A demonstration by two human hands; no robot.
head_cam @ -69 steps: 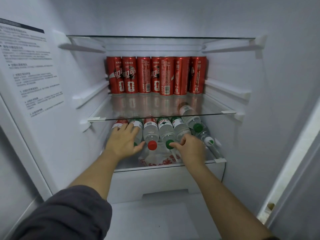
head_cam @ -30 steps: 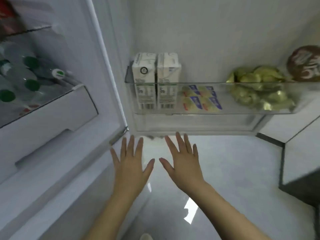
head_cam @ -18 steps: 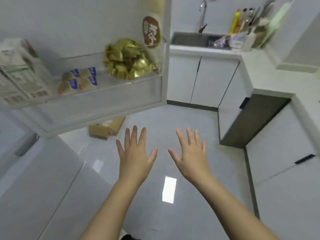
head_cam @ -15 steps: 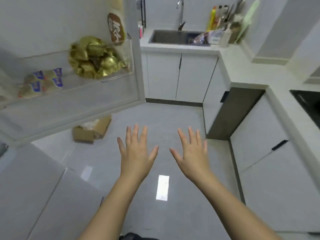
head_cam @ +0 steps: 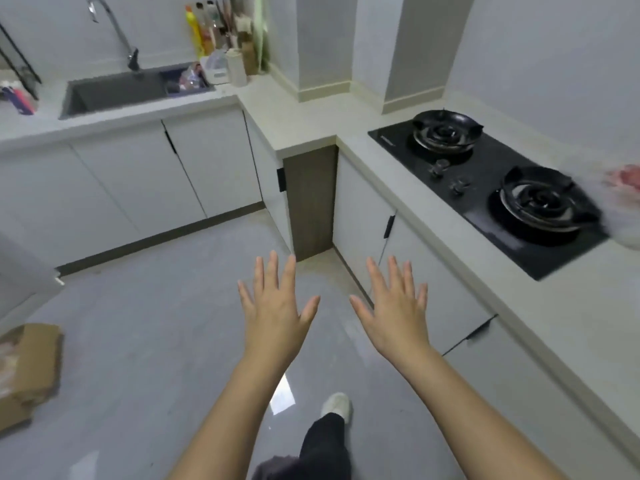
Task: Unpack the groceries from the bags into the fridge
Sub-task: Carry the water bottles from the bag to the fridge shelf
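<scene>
My left hand [head_cam: 275, 306] and my right hand [head_cam: 396, 310] are stretched out side by side over the grey kitchen floor, fingers straight and spread, holding nothing. A blurred white plastic grocery bag [head_cam: 623, 202] with something red inside lies on the counter at the far right edge, just past the hob. Only a corner of the fridge door [head_cam: 31, 271] shows at the left edge; the fridge's inside is out of view.
An L-shaped white counter [head_cam: 304, 116] carries a steel sink [head_cam: 114, 93] with a tap at back left, bottles and utensils in the corner, and a black two-burner gas hob [head_cam: 491, 188] at right. A cardboard box [head_cam: 29, 368] lies on the floor at left.
My view has swung right, from the fridge shelves with bottles and cans, past the door bins, to the kitchen counters. Both hands left the bottles and now stay open and outstretched.
</scene>
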